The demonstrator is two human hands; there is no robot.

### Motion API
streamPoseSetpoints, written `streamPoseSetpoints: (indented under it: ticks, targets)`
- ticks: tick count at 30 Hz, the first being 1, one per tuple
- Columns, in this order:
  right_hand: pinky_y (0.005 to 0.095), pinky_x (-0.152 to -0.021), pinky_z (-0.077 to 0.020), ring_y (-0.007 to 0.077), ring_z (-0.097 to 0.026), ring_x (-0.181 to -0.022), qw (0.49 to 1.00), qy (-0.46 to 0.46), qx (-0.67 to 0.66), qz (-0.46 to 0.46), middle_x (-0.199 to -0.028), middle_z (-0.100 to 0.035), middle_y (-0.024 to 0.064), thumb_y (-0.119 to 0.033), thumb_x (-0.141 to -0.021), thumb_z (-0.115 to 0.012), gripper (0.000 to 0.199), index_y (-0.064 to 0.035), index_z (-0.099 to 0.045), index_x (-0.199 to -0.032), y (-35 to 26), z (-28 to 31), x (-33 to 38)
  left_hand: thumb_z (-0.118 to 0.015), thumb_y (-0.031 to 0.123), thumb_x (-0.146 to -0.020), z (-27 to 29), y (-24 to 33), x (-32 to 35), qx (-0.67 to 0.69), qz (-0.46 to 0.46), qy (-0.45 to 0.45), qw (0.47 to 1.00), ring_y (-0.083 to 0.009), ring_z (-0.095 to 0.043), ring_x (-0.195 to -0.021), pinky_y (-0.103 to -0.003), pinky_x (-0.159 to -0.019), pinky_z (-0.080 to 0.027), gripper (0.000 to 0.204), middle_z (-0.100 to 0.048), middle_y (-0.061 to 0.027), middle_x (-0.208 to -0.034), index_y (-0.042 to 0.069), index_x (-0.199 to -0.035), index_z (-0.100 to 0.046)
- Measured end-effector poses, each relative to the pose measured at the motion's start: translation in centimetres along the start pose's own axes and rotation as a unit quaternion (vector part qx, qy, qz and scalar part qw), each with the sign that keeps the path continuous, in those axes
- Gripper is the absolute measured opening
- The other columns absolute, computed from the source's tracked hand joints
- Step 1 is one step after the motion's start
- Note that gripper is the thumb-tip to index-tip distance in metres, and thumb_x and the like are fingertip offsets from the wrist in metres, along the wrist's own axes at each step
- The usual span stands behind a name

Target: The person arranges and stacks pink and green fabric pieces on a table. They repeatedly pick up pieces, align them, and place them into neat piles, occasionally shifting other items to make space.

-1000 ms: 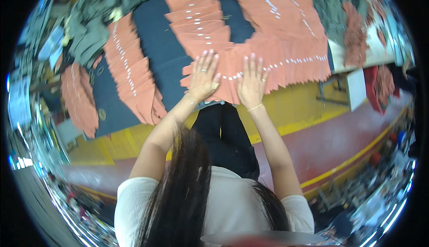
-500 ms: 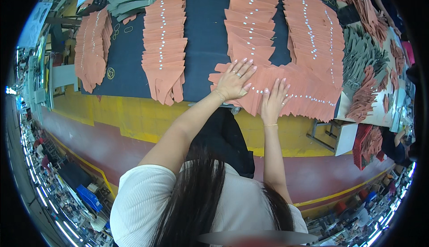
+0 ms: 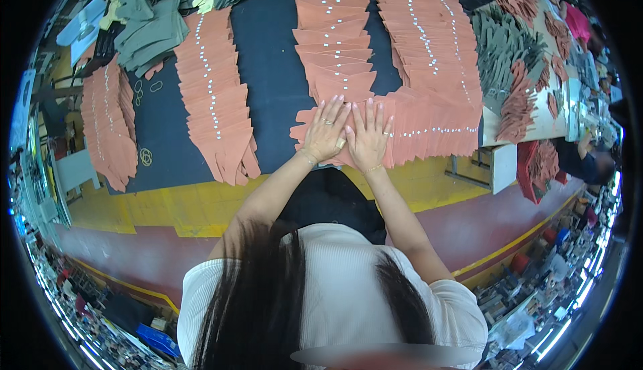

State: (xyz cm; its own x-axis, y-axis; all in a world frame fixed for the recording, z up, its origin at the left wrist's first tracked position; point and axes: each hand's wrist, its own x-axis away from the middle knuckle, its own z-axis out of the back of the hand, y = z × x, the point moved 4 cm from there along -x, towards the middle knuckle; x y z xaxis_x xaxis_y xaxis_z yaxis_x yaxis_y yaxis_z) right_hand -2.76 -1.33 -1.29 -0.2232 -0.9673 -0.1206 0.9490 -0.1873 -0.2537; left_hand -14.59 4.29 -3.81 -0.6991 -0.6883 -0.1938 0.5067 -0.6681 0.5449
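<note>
The left hand (image 3: 326,137) and right hand (image 3: 367,143) are laid flat, side by side, on a row of orange fabric pieces (image 3: 435,142) along the near edge of the dark bench (image 3: 273,82); grey-green pieces (image 3: 155,32) are heaped at the far left.

We seem to be in a cloth workshop, with rows of tagged cloth pieces (image 3: 228,95) on the table (image 3: 268,68) and yellow-painted floor (image 3: 194,209) beside it.

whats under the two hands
Under the left hand and right hand lies a row of overlapping coral fabric pieces with small white marks. Both hands hide part of it, so any marks directly beneath cannot be seen.
</note>
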Motion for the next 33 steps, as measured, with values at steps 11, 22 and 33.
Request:
streamPoseSetpoints:
  ticks: [11,22,33]
  targets:
    - [0.0605,-0.117,-0.0085,0.0331,-0.020,-0.147,1.000,0.003,0.015,-0.007,-0.157,-0.030,0.0084,-0.037,-0.087,-0.061,0.060,-0.0268,-0.047,-0.145,0.0,0.0,0.0,-0.059,0.020,-0.088,1.0,-1.5,0.4,0.111,-0.005,0.002,0.994,-0.0384,-0.020,-0.146,-0.055,-0.118,-0.016,0.068,-0.025,-0.0216,-0.155,0.004,-0.149,-0.032]
    - [0.0615,-0.116,-0.0108,0.0326,-0.022,-0.147,1.000,0.000,0.016,-0.018,-0.155,-0.033,0.0080,-0.037,-0.086,-0.061,0.055,-0.0246,-0.052,-0.139,0.1,0.0,-0.1,-0.060,0.019,-0.082,0.2,-0.8,-0.5,0.040,-0.093,-0.022,0.995,-0.0331,-0.031,-0.143,-0.053,-0.117,-0.022,0.067,-0.036,-0.0147,-0.152,0.009,-0.146,-0.040]
    - [0.0602,-0.117,-0.0074,0.0360,-0.017,-0.147,0.998,-0.047,0.032,-0.009,-0.156,-0.030,0.0103,-0.033,-0.087,-0.058,0.057,-0.0168,-0.048,-0.140,0.4,-0.9,0.1,-0.054,0.021,-0.082,0.3,-0.4,-0.6,0.019,-0.072,-0.013,0.997,-0.0314,-0.033,-0.142,-0.051,-0.117,-0.023,0.064,-0.039,-0.0130,-0.151,0.008,-0.144,-0.043]
